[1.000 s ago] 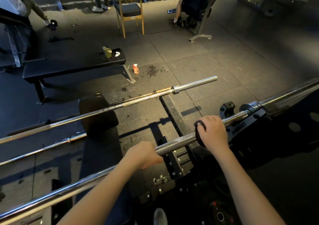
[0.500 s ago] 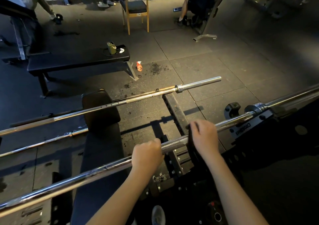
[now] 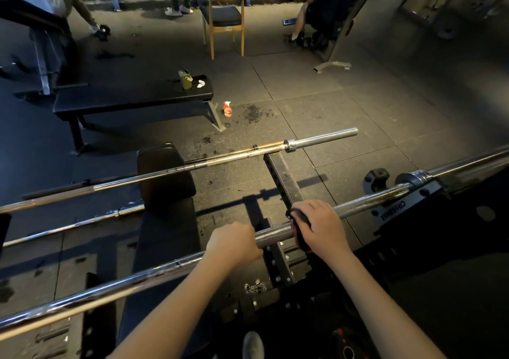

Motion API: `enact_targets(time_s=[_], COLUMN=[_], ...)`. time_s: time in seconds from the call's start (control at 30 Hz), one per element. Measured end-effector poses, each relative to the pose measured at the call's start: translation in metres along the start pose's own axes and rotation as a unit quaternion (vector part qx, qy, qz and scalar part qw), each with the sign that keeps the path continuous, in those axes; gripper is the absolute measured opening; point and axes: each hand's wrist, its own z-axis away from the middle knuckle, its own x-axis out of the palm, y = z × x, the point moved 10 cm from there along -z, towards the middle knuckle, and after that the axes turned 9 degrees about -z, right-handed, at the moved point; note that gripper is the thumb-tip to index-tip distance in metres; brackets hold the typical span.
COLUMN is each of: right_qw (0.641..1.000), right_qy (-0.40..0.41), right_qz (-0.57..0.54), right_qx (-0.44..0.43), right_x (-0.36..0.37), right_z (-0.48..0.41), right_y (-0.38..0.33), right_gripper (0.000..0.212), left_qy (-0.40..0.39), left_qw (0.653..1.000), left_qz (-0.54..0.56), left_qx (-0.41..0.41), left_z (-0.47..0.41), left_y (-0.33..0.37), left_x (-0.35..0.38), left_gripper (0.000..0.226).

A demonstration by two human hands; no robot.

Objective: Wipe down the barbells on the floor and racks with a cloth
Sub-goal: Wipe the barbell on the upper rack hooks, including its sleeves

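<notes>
As you wipe: right grip (image 3: pixel 322 226), clasping cloth (image 3: pixel 301 222) round barbell (image 3: pixel 275 236), has slid left; that stretch looks done.
Left grip (image 3: pixel 234 241): clasps barbell.

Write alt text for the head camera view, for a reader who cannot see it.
A person's right hand wraps a dark cloth round a racked barbell; the left hand grips the bare bar beside it. Two more barbells lie beyond, near a flat bench and an orange spray bottle.
</notes>
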Motion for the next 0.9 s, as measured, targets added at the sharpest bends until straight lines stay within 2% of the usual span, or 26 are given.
enact_targets(time_s=[0.1,0.2,0.3,0.43,0.57,0.67,0.73,0.83,0.9], right_qw=[0.996,0.988,0.996,0.999,0.998,0.993,0.986,0.993,0.996], right_qy=[0.013,0.063,0.037,0.007,0.050,0.095,0.129,0.100,0.052], right_qz=[0.038,0.037,0.005,0.030,0.035,-0.002,0.011,0.054,0.074], right_qx=[0.081,0.134,0.078,-0.018,-0.003,0.075,0.107,0.012,0.006], right_x=[-0.019,-0.033,-0.003,0.006,-0.012,-0.008,-0.002,0.001,-0.005], right_z=[-0.008,-0.002,0.011,0.014,-0.006,0.000,0.010,0.007,-0.010], right_y=[0.030,0.039,-0.002,-0.014,-0.005,-0.007,-0.011,-0.023,-0.017], right_gripper=[0.020,0.026,0.037,0.036,0.039,0.032,0.031,0.033,0.033], left_qy=[0.026,0.030,0.033,0.044,0.037,0.036,0.035,0.036,0.035], left_qw=[1.000,1.000,0.999,0.999,0.999,0.999,0.999,0.999,0.999], left_qz=[-0.005,-0.007,-0.010,-0.011,-0.004,-0.012,-0.014,-0.011,-0.010], left_qx=[-0.003,0.004,0.004,0.000,0.000,-0.002,-0.004,-0.001,-0.001], left_z=[0.002,0.002,0.001,0.001,0.001,0.001,0.000,0.000,0.001], left_y=[0.000,0.000,0.000,0.000,-0.001,-0.001,-0.001,-0.001,-0.001], left_x=[-0.003,-0.003,-0.002,-0.004,-0.003,-0.003,-0.003,-0.003,-0.002], left_gripper=[0.031,0.031,0.032,0.032,0.032,0.033,0.033,0.033,0.032])
